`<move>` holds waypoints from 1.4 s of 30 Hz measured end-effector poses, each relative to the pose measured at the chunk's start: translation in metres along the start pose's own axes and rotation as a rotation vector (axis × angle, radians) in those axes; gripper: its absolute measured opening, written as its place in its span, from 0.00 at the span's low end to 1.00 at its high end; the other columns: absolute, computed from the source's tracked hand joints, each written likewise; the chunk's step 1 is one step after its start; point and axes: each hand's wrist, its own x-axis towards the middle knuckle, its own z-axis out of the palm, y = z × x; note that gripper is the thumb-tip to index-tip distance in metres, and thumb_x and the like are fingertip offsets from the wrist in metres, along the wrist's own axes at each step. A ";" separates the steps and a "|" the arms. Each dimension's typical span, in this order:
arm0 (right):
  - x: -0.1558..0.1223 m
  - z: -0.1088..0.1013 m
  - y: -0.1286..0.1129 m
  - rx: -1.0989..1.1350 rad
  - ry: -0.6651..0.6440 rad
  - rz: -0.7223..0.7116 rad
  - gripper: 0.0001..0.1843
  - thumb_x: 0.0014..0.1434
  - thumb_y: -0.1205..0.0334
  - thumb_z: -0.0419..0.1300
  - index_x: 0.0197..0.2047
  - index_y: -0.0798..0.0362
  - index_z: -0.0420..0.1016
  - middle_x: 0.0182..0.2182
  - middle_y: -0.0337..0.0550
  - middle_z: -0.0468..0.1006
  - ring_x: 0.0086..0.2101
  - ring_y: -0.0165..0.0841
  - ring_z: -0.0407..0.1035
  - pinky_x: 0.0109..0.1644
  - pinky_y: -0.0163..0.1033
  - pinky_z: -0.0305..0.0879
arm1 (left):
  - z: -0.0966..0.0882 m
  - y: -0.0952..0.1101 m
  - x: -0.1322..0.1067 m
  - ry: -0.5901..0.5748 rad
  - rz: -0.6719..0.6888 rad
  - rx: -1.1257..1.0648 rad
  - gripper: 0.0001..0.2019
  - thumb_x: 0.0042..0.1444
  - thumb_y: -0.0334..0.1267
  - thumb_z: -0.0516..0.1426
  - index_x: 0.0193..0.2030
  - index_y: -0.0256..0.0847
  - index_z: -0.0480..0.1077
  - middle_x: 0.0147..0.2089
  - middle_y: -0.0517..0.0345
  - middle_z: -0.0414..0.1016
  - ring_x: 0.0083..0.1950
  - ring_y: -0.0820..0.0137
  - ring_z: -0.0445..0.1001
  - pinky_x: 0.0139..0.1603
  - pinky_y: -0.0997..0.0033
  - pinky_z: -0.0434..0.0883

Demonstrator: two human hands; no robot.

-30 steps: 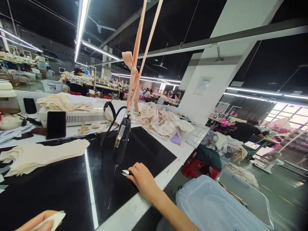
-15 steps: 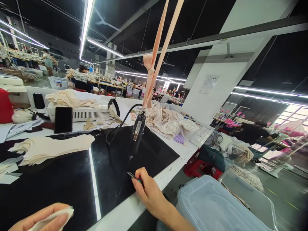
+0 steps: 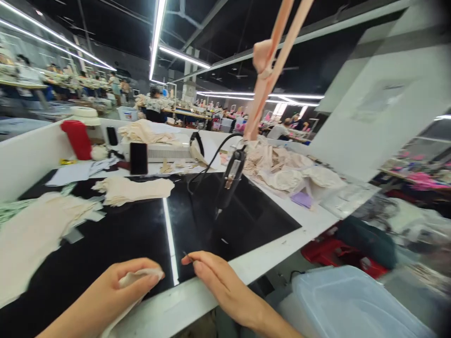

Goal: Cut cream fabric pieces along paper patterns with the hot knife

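My left hand (image 3: 121, 286) pinches a small cream fabric piece (image 3: 138, 277) at the near edge of the black work mat (image 3: 116, 234). Just to its right, my right hand (image 3: 214, 277) is closed on a thin dark pointed tool (image 3: 188, 256) whose tip rests on the mat. A black hand tool (image 3: 229, 180) hangs over the mat from pink straps (image 3: 271, 70), with a black cord trailing back. Stacks of cream fabric pieces (image 3: 136, 188) lie on the mat's left and far side.
A pile of beige garments (image 3: 285, 169) lies at the table's right end. A white box (image 3: 169, 151), a dark phone (image 3: 138, 158) and a red container (image 3: 76, 139) stand at the back. A translucent bin (image 3: 352, 305) sits below right. Other people work at far tables.
The view swung left and down. My left hand rose with the fabric piece toward my right hand, which drew back to the near mat edge with the thin tool.
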 end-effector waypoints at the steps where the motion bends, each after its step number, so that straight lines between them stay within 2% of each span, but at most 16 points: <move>1: -0.001 0.001 0.000 0.021 -0.010 0.006 0.22 0.75 0.47 0.49 0.58 0.48 0.77 0.55 0.45 0.81 0.55 0.37 0.74 0.63 0.42 0.67 | 0.000 0.010 -0.004 -0.021 -0.011 -0.008 0.25 0.56 0.65 0.60 0.40 0.43 0.80 0.25 0.63 0.68 0.26 0.72 0.60 0.27 0.74 0.61; 3: -0.001 0.003 0.000 0.047 -0.039 0.015 0.21 0.75 0.46 0.50 0.59 0.45 0.77 0.55 0.44 0.81 0.55 0.37 0.74 0.62 0.43 0.68 | 0.001 0.024 -0.008 -0.048 -0.009 -0.029 0.24 0.56 0.63 0.60 0.37 0.42 0.80 0.27 0.63 0.69 0.28 0.71 0.60 0.31 0.73 0.62; 5: -0.002 0.004 -0.001 0.051 -0.076 0.003 0.20 0.75 0.45 0.50 0.58 0.42 0.77 0.52 0.42 0.82 0.53 0.37 0.75 0.59 0.42 0.70 | 0.001 0.028 -0.010 -0.062 -0.004 -0.064 0.22 0.56 0.61 0.61 0.36 0.41 0.80 0.28 0.62 0.70 0.29 0.71 0.60 0.34 0.72 0.62; 11: 0.000 0.012 -0.006 -0.021 -0.186 -0.009 0.20 0.75 0.45 0.50 0.58 0.41 0.77 0.45 0.40 0.79 0.46 0.35 0.73 0.54 0.40 0.68 | 0.001 0.025 -0.013 -0.086 -0.006 -0.117 0.23 0.55 0.60 0.62 0.36 0.39 0.80 0.28 0.62 0.69 0.30 0.72 0.58 0.34 0.72 0.60; 15: 0.002 0.014 -0.008 -0.086 -0.245 -0.008 0.20 0.76 0.46 0.48 0.58 0.42 0.76 0.40 0.39 0.75 0.43 0.33 0.70 0.49 0.38 0.66 | -0.001 0.023 -0.014 -0.112 -0.018 -0.114 0.23 0.55 0.60 0.63 0.38 0.38 0.81 0.29 0.61 0.71 0.31 0.71 0.60 0.34 0.72 0.59; 23: 0.003 0.021 -0.006 -0.116 -0.257 -0.008 0.21 0.76 0.44 0.47 0.53 0.44 0.76 0.40 0.40 0.73 0.43 0.33 0.69 0.49 0.38 0.65 | 0.002 0.025 -0.014 -0.105 -0.023 -0.060 0.18 0.55 0.54 0.63 0.37 0.39 0.83 0.28 0.61 0.71 0.31 0.72 0.60 0.33 0.72 0.58; 31: 0.004 0.019 -0.001 -0.105 -0.223 -0.013 0.22 0.76 0.43 0.47 0.57 0.44 0.75 0.43 0.41 0.76 0.47 0.35 0.71 0.53 0.39 0.65 | -0.001 0.029 -0.017 -0.093 -0.030 -0.053 0.18 0.55 0.53 0.62 0.36 0.39 0.82 0.29 0.61 0.73 0.31 0.72 0.61 0.34 0.72 0.58; 36: 0.004 0.020 -0.003 -0.113 -0.245 -0.007 0.21 0.76 0.44 0.47 0.52 0.45 0.76 0.40 0.40 0.73 0.43 0.34 0.69 0.50 0.38 0.64 | -0.002 0.031 -0.017 -0.101 -0.036 -0.049 0.18 0.55 0.53 0.62 0.37 0.40 0.83 0.31 0.60 0.76 0.33 0.70 0.64 0.35 0.72 0.60; 42: 0.006 0.023 -0.007 -0.101 -0.270 -0.013 0.20 0.76 0.45 0.47 0.52 0.44 0.76 0.37 0.38 0.70 0.40 0.33 0.67 0.47 0.38 0.63 | 0.001 0.033 -0.017 -0.101 -0.047 0.000 0.18 0.55 0.53 0.61 0.36 0.40 0.83 0.30 0.60 0.75 0.32 0.71 0.63 0.34 0.72 0.58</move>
